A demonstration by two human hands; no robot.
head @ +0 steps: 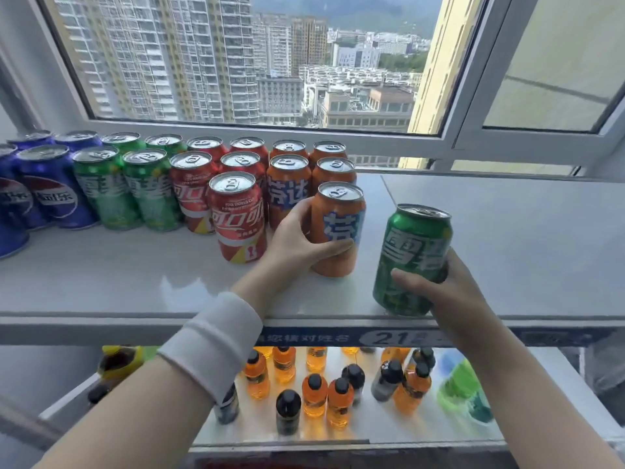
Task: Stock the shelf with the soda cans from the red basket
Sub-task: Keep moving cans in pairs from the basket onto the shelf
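Blue can (pixel 55 198) at left: Pepsi logo, 可乐. Green can (pixel 412 258) at right: 雪碧. Red can (pixel 236 218) at centre: 可口可乐, FIFA WORLD CUP. Orange can (pixel 289 191) behind it: 芬达. Shelf-edge strip (pixel 389 338), lower centre: 21.

Orange can (pixel 338 214) upright on the shelf (pixel 135 282); green can (pixel 414 245) slightly tilted at its front edge

Leftmost blue can (pixel 10 231) partly beyond the left edge (shelf label (pixel 304 338) digits partly hidden, blurred).
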